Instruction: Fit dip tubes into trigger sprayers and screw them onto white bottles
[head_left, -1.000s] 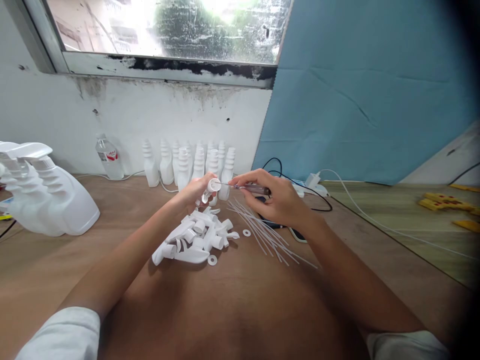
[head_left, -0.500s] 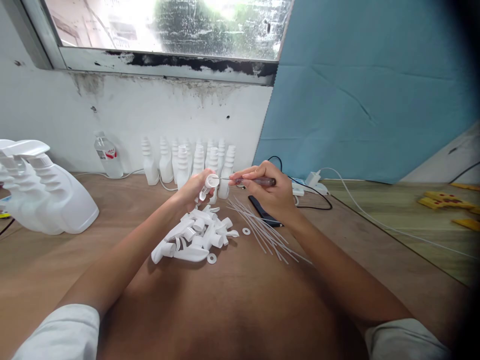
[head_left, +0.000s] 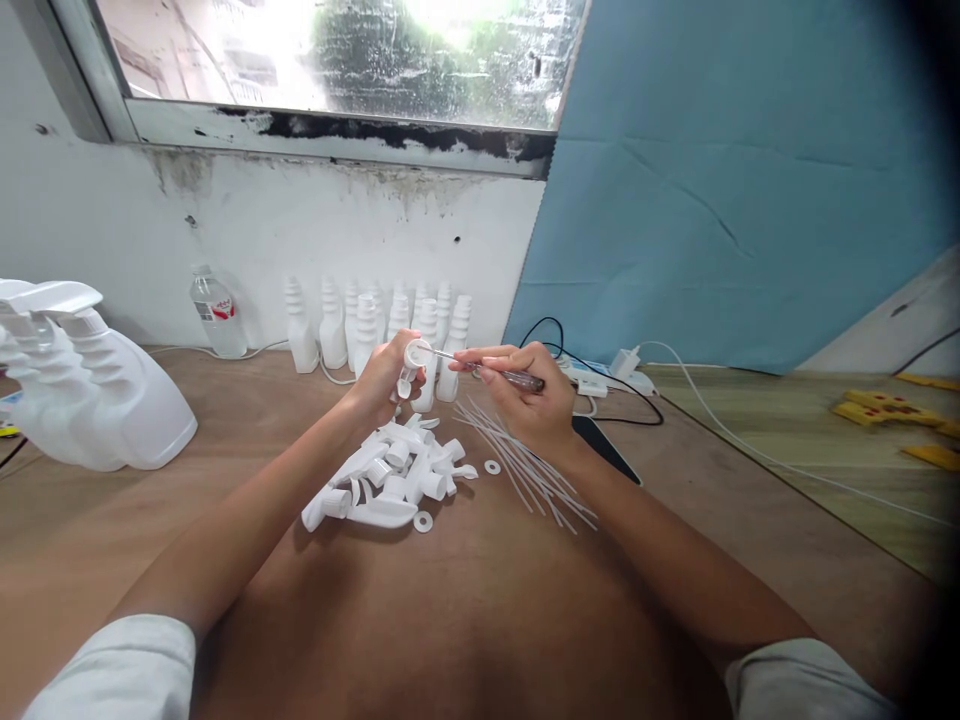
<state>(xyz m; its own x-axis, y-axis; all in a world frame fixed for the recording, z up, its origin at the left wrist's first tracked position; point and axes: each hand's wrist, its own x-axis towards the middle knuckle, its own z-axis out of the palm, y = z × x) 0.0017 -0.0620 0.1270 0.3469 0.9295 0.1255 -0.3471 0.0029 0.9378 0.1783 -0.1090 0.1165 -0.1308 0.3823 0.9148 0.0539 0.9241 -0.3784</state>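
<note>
My left hand (head_left: 388,373) is closed around a white trigger spray head (head_left: 406,384), its round collar opening turned toward my right hand. In my right hand (head_left: 534,392) is a screwdriver (head_left: 522,380) with a dark, see-through handle, gripped like a pen. The thin metal shaft points left, and its tip is at the collar's opening; how deep it sits I cannot tell. Below my hands lies a pile of white spray heads (head_left: 401,470). Two white ring washers (head_left: 423,522) rest near the pile. Thin white tubes (head_left: 529,465) lie loosely bundled under my right hand.
Several white bottles without heads (head_left: 365,330) stand by the wall. At left are assembled spray bottles (head_left: 127,400) and a clear water bottle (head_left: 217,312). A dark flat phone-like object (head_left: 606,448) lies beside my right wrist. Behind it are a power strip (head_left: 592,380) and cables.
The screwdriver now slants down to the right, its handle lower. My right hand has dropped slightly, and the spray head has shifted slightly left. More of the dark flat object shows right of my wrist.
</note>
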